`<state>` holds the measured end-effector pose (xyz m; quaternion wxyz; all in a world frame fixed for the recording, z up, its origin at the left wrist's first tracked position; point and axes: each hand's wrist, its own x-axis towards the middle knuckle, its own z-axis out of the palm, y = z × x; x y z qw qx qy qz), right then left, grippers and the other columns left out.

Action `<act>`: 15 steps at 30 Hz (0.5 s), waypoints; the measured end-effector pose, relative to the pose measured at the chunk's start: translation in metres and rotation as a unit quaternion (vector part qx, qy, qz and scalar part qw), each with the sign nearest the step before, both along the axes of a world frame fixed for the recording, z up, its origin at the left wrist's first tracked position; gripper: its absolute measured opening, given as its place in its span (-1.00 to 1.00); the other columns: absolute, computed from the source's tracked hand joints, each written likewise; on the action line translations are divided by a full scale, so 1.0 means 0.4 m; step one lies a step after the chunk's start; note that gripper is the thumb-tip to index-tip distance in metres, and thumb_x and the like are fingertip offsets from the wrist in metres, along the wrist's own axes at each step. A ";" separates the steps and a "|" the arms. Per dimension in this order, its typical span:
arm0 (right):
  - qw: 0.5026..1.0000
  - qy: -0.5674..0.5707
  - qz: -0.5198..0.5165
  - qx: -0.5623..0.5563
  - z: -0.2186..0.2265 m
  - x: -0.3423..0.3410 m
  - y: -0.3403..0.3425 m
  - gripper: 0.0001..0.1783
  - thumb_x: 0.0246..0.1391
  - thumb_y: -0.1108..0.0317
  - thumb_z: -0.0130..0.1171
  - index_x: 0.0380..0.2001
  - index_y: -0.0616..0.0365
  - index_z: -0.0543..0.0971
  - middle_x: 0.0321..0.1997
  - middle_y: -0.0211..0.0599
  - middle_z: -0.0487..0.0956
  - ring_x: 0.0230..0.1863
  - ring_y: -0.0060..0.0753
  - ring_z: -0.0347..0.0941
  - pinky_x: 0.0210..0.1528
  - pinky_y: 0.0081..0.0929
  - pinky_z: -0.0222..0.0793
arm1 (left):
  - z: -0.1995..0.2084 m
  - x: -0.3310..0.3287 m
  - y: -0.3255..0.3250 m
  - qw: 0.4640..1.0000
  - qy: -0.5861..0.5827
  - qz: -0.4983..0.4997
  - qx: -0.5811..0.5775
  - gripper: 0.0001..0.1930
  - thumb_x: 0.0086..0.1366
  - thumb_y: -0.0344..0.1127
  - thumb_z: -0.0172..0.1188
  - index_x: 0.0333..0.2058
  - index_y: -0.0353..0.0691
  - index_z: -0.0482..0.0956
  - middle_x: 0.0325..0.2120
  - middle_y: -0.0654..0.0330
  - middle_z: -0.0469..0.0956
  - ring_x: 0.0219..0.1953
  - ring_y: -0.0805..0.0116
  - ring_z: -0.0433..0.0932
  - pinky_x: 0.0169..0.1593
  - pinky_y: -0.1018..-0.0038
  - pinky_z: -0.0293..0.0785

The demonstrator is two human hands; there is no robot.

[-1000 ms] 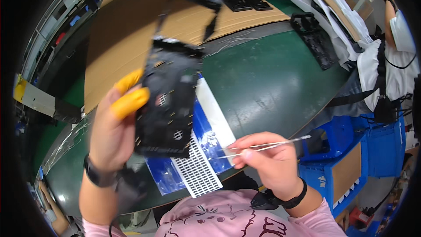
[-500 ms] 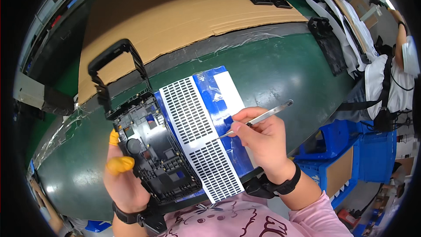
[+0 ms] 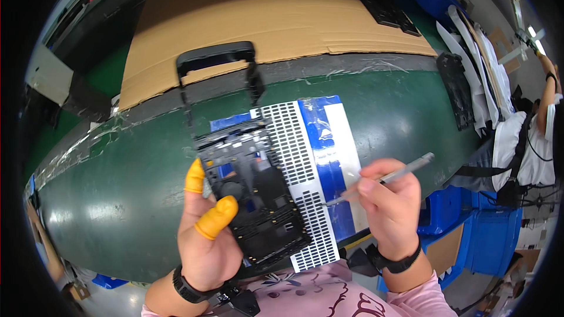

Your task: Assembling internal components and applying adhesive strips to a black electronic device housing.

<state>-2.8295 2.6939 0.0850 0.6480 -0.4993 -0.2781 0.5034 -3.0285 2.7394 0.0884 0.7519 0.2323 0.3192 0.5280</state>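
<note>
A black plastic housing point(image 3: 264, 199) with a raised carrying handle point(image 3: 216, 54) is held at its left side by my left hand point(image 3: 205, 240). Yellow finger cots cover two of that hand's digits, and one presses on the housing's inner face. The housing overlaps the left edge of a white sheet point(image 3: 291, 147) bearing rows of small black rectangular pieces. Silver metal tweezers point(image 3: 405, 169) are pinched in my right hand point(image 3: 390, 211). Their tip reaches the lower block of black pieces; whether a piece is gripped I cannot tell. Under the sheet lies a blue taped surface point(image 3: 325, 135).
Cardboard point(image 3: 282, 29) covers the far side of the green table point(image 3: 117, 199). Black plastic parts point(image 3: 382, 9) lie at the far right, with another black part point(image 3: 455, 91) near the right edge. Blue crates point(image 3: 490, 229) stand to the right. Another person point(image 3: 531, 141) is beyond them.
The view has shifted. My left hand has turned the housing, bringing its handle more upright and farther over the sheet. The tweezers' tip has gone from the sheet's middle gap to its lower block.
</note>
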 end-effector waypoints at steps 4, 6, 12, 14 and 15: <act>0.997 0.017 0.044 0.059 0.052 -0.063 -0.028 -0.82 -0.13 0.66 0.07 -0.36 0.42 0.41 -0.44 -0.10 0.51 -0.38 -0.40 0.49 -0.29 -0.53 0.42 | -0.001 0.013 -0.007 0.997 -0.034 -0.056 -0.031 -0.45 0.15 -0.35 0.01 0.11 -0.11 0.04 -0.01 0.07 0.25 0.01 0.16 0.29 0.04 0.20 0.27; 0.994 -0.016 0.086 0.068 0.048 -0.089 -0.028 -0.81 -0.11 0.65 0.07 -0.33 0.43 0.42 -0.40 -0.13 0.50 -0.35 -0.48 0.47 -0.32 -0.63 0.40 | -0.002 0.012 -0.012 0.997 -0.040 -0.062 -0.031 -0.45 0.15 -0.33 0.01 0.11 -0.10 0.04 0.00 0.07 0.24 0.02 0.15 0.28 0.04 0.20 0.26; 0.994 -0.025 0.099 0.045 0.018 -0.126 -0.028 -0.81 -0.10 0.62 0.09 -0.32 0.42 0.44 -0.41 -0.20 0.50 -0.42 -0.61 0.42 -0.41 -0.76 0.32 | -0.001 0.000 -0.010 0.997 -0.045 -0.065 -0.019 -0.43 0.17 -0.32 -0.01 0.13 -0.08 -0.01 0.02 0.07 0.21 0.04 0.15 0.26 0.07 0.19 0.23; 0.994 -0.027 0.095 0.051 0.017 -0.129 -0.029 -0.81 -0.10 0.62 0.09 -0.33 0.41 0.44 -0.41 -0.21 0.50 -0.43 -0.62 0.42 -0.42 -0.76 0.32 | -0.004 -0.008 -0.008 0.990 -0.107 -0.081 -0.047 -0.41 0.14 -0.46 0.01 0.13 -0.08 0.00 0.03 0.13 0.17 0.08 0.24 0.19 0.11 0.28 0.15; 0.994 -0.031 0.089 0.055 0.017 -0.130 -0.029 -0.82 -0.10 0.62 0.10 -0.34 0.41 0.45 -0.41 -0.22 0.50 -0.43 -0.63 0.42 -0.42 -0.76 0.32 | -0.004 -0.009 -0.008 0.990 -0.108 -0.080 -0.047 -0.41 0.14 -0.46 0.01 0.13 -0.08 0.00 0.03 0.13 0.17 0.08 0.24 0.19 0.11 0.28 0.15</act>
